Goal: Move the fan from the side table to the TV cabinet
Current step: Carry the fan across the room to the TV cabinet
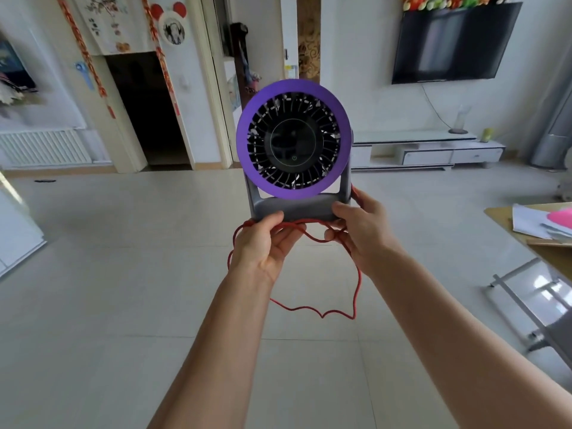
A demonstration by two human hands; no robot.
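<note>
Aloft, round purple-rimmed fan, grey base gripped by both hands, red cord dangling.

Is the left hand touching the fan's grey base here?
Touching. The head view shows the left hand with its thumb pressed on the front of the fan base.

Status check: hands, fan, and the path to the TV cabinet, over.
Both hands, left and right, gripping fan base, upright, airborne. Red cord dangling loose below. TV cabinet ahead right, bare floor between.
</note>
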